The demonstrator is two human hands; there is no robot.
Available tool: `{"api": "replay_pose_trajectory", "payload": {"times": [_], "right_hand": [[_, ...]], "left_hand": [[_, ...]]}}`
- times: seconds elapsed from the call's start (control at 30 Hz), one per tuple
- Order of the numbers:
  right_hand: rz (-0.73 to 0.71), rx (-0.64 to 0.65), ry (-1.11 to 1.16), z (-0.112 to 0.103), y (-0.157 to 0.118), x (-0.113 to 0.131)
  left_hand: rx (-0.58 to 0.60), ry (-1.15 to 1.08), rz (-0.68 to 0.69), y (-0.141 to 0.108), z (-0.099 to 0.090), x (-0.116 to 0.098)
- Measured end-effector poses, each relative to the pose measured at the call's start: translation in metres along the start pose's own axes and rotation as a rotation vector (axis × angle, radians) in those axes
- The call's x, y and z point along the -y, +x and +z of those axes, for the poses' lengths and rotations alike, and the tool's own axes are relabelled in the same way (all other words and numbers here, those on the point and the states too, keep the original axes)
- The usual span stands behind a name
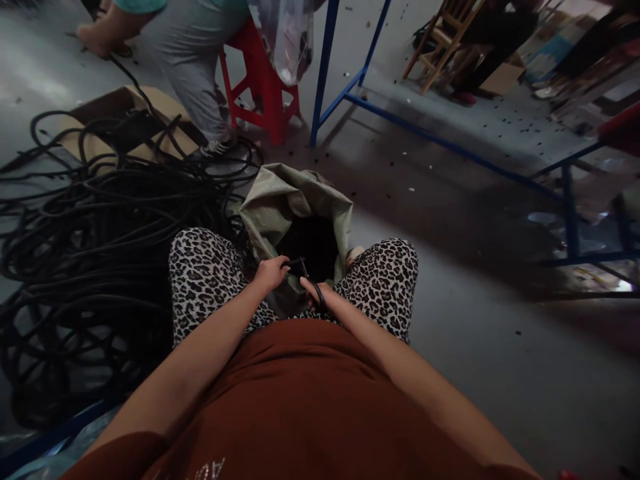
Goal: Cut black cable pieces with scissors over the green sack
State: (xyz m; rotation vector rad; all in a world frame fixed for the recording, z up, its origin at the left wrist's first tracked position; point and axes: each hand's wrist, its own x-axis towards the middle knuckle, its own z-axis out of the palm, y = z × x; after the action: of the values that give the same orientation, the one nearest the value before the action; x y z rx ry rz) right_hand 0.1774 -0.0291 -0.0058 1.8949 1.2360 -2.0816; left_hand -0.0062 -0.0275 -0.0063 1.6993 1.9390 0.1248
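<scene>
Over the mouth of a grey-green woven sack (263, 200) between my knees, both hands are close together. My left hand (271, 273) pinches a short black piece (289, 263), perhaps rubber or cable; its exact kind is too small to tell. In my right hand (326, 293) is a pair of scissors (319, 295) with black handles, the blades pointing up toward the black piece. The inside of the sack is dark, so its contents cannot be made out.
A large heap of black tubes or cables (110, 227) lies on the left, beside an open cardboard box (165, 107). Ahead are a co-worker's leg (193, 73), a red stool (257, 87) and a blue metal frame (330, 73). A wooden chair (445, 40) stands farther right.
</scene>
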Motion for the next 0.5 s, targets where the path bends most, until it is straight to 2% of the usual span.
{"api": "replay_pose_trajectory", "payload": {"times": [0.5], "right_hand": [[-0.017,-0.016,0.003,-0.0029,0.0053,-0.0029]], "left_hand": [[0.04,-0.036,0.087,-0.0013,0.0018,-0.0003]]}}
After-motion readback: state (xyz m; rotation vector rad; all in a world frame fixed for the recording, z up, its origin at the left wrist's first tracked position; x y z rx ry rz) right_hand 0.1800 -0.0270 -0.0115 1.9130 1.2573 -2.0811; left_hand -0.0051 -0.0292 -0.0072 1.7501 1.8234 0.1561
